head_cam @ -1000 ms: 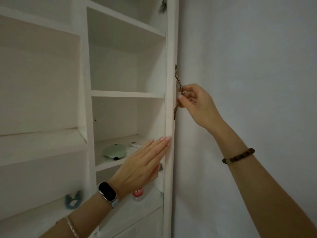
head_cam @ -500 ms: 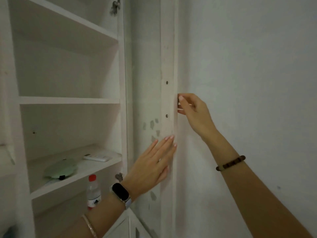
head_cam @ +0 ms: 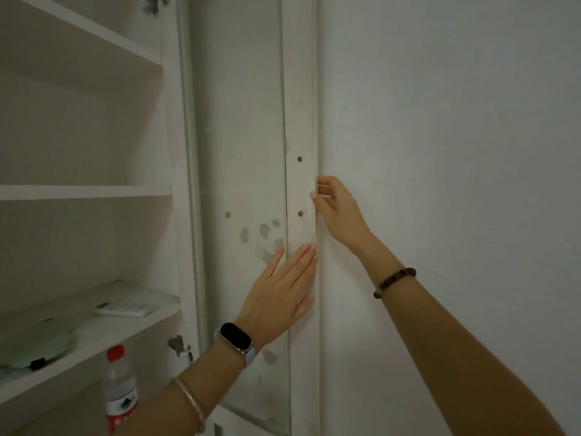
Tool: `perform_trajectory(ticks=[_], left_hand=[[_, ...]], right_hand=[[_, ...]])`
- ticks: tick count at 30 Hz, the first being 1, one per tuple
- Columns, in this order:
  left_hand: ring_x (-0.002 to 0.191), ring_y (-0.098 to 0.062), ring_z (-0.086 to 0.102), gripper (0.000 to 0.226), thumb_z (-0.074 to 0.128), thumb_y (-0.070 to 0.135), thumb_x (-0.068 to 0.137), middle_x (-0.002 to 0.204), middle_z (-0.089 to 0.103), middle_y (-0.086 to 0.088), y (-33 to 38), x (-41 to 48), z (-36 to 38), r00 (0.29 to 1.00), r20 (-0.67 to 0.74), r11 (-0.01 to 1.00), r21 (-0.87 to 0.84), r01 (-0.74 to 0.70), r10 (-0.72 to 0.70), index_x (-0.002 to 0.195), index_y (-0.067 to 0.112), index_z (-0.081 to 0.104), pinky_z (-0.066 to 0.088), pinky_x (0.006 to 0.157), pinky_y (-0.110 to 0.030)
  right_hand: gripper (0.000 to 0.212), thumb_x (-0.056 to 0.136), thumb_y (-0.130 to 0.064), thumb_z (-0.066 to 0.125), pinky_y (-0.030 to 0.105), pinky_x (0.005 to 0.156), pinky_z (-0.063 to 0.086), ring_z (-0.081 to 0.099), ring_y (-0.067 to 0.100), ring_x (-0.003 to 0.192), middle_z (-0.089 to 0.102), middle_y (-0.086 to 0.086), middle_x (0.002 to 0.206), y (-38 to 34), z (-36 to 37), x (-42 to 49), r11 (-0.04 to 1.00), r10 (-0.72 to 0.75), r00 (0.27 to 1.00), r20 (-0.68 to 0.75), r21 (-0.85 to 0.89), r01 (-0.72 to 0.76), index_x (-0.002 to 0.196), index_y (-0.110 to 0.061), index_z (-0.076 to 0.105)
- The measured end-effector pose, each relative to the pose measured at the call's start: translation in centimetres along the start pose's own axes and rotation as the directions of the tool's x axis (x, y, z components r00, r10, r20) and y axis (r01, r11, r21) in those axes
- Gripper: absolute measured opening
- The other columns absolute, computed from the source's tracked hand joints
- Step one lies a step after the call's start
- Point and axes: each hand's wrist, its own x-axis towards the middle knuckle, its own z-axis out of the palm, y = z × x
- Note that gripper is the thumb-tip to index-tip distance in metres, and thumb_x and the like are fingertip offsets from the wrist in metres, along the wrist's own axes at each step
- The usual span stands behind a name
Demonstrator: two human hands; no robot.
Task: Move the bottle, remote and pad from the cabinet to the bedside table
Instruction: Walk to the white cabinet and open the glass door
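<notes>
The white cabinet stands open. Its door [head_cam: 245,152] is swung wide against the wall on the right. My left hand [head_cam: 283,294] lies flat on the door's inner face, fingers straight. My right hand [head_cam: 333,209] reaches behind the door's outer edge, and its fingers are hidden there. A white remote [head_cam: 125,309] lies on the lower shelf [head_cam: 94,341]. A pale green round pad [head_cam: 37,350] sits left of it on the same shelf. Below that shelf stands a clear bottle [head_cam: 119,385] with a red cap and red label.
Bare white shelves [head_cam: 85,191] fill the cabinet above. A plain white wall [head_cam: 440,152] runs along the right. A metal hinge [head_cam: 180,346] sits on the cabinet frame near the bottle.
The door has swung further open, from edge-on to nearly flat against the wall. Both hands followed it. The view shifted right, so the shelf items moved to the lower left.
</notes>
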Motion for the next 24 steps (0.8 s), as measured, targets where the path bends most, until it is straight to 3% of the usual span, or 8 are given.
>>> perform_trajectory(ticks=[10, 13, 17, 21, 24], left_hand=[[0.146, -0.022, 0.007, 0.059, 0.030, 0.033, 0.098, 0.157, 0.014, -0.012, 0.0, 0.1, 0.9, 1.000, 0.015, 1.000, -0.025, 0.014, -0.013, 0.149, 0.006, 0.017, 0.016, 0.117, -0.048], [0.146, -0.022, 0.006, 0.058, 0.029, 0.033, 0.098, 0.157, 0.014, -0.012, -0.2, 0.0, 0.9, 1.000, 0.006, 0.999, -0.044, 0.013, -0.013, 0.149, 0.006, 0.017, 0.015, 0.117, -0.048], [0.146, -0.021, 0.009, 0.055, 0.032, 0.025, 0.096, 0.157, 0.017, -0.009, -0.1, -0.2, -0.2, 1.000, -0.014, 0.997, -0.073, 0.008, -0.010, 0.148, 0.008, 0.022, 0.016, 0.117, -0.047], [0.141, -0.023, 0.026, 0.052, 0.047, 0.018, 0.092, 0.151, 0.034, -0.009, -0.7, -1.2, -1.6, 0.994, -0.082, 0.986, -0.154, 0.057, -0.071, 0.142, 0.010, 0.037, 0.022, 0.116, -0.043], [0.120, -0.026, 0.051, 0.038, 0.055, 0.013, 0.088, 0.126, 0.057, -0.010, -1.6, -3.4, -2.2, 0.973, -0.146, 0.960, -0.244, 0.141, -0.180, 0.125, 0.007, 0.054, 0.038, 0.104, -0.036]], right_hand=[[0.030, 0.100, -0.018, 0.048, 0.003, 0.079, 0.045, 0.056, -0.009, 0.099, 0.057, -0.011, 0.116, 0.6, 0.3, 0.1, 1.000, -0.026, 0.999, -0.024, -0.008, 0.026, 0.130, -0.013, 0.048], [0.031, 0.100, -0.019, 0.048, 0.004, 0.080, 0.046, 0.057, -0.003, 0.101, 0.058, -0.009, 0.118, 0.7, 0.4, 0.1, 0.999, -0.021, 1.000, -0.014, -0.031, 0.020, 0.130, -0.013, 0.048], [0.034, 0.100, -0.023, 0.047, 0.015, 0.085, 0.050, 0.061, 0.011, 0.104, 0.061, 0.001, 0.120, 0.1, 0.3, -0.1, 0.995, 0.022, 1.000, 0.010, -0.098, -0.021, 0.133, -0.015, 0.046], [0.044, 0.096, -0.021, 0.055, 0.029, 0.096, 0.045, 0.052, 0.019, 0.114, 0.052, 0.009, 0.127, -0.7, 1.4, -1.8, 0.957, -0.112, 0.986, -0.120, -0.281, 0.075, 0.137, -0.014, 0.042], [0.040, 0.092, -0.021, 0.056, 0.019, 0.089, 0.037, 0.048, 0.014, 0.111, 0.050, 0.005, 0.122, -1.9, 3.3, -4.7, 0.911, -0.252, 0.955, -0.158, -0.372, 0.179, 0.131, -0.017, 0.046]])
